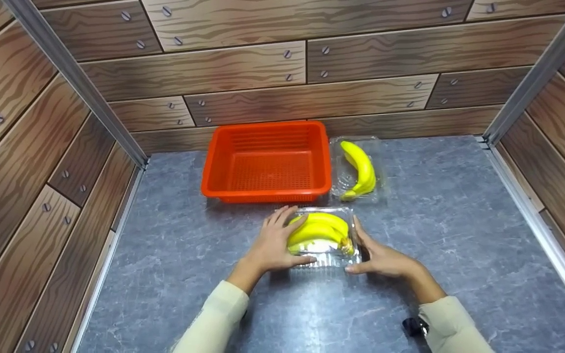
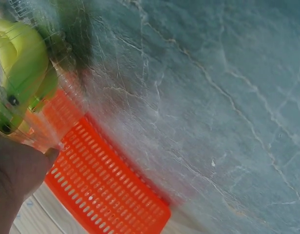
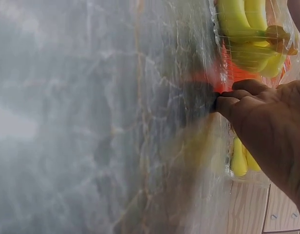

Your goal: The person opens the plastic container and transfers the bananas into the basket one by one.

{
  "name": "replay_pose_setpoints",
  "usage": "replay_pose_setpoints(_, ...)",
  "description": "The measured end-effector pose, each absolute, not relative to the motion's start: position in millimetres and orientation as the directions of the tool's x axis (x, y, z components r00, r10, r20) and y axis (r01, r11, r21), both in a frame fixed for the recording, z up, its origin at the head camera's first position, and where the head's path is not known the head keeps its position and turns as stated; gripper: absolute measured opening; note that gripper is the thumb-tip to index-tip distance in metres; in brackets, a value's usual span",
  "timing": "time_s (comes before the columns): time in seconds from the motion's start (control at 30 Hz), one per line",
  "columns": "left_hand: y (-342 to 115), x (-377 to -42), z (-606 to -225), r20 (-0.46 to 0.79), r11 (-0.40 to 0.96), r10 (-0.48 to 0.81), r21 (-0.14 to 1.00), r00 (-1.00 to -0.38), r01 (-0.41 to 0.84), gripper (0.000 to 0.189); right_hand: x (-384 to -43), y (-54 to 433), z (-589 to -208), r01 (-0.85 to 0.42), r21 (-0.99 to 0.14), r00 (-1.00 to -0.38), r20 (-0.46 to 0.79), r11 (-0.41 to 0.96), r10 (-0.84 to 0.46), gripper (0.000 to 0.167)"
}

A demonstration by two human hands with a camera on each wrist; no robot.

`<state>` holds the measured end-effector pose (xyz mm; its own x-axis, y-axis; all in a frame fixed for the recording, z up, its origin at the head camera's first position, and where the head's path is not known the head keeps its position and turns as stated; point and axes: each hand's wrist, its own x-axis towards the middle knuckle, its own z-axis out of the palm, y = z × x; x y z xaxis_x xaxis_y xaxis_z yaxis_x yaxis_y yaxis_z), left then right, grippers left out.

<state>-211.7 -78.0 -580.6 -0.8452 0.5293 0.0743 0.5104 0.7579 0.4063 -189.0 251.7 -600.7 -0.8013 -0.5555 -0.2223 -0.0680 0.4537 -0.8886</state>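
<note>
A clear plastic clamshell box (image 1: 326, 260) with a bunch of bananas (image 1: 318, 233) inside lies in front of the red basket. My left hand (image 1: 277, 243) grips its left end, fingers spread over the top and thumb along the near edge. At the other end my right hand (image 1: 385, 259) holds the box between thumb, at the near corner, and fingers along the right side. In the right wrist view, the fingers (image 3: 233, 100) reach low beside the box, close to the tabletop. The left wrist view shows banana tips (image 2: 13, 100) through the plastic.
An orange-red perforated basket (image 1: 268, 194) stands by the back wall. Right of it, another clear plastic container (image 1: 344, 171) holds a yellow banana (image 1: 363, 169). Wood-patterned walls (image 1: 243, 68) enclose the grey marbled tabletop (image 1: 174, 235) on three sides.
</note>
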Motion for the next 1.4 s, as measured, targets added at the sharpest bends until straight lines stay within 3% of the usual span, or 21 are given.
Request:
replay_pose_setpoints(0.7, -77.1, -208.2, -579.1, 0.063, 0.750, 0.512, 0.453, -0.857, 0.481, 0.109, -186.5, 249.0, -602.6, 0.029, -0.919, -0.776, -0.268, 0.393, -0.571, 0.129)
replay_pose_setpoints(1.13, -77.3, -209.8, -575.9, 0.065, 0.745, 0.523, 0.450, -0.850, 0.493, 0.104, -188.7, 251.0, -602.2, 0.013, -0.908, -0.768, -0.278, 0.419, -0.576, 0.127)
replay_pose_setpoints(1.4, -72.7, -204.9, -568.1, 0.002, 0.784, 0.530, 0.378, -0.848, 0.492, 0.104, -186.4, 249.1, -601.6, 0.019, -0.902, -0.781, -0.282, 0.430, -0.557, 0.131)
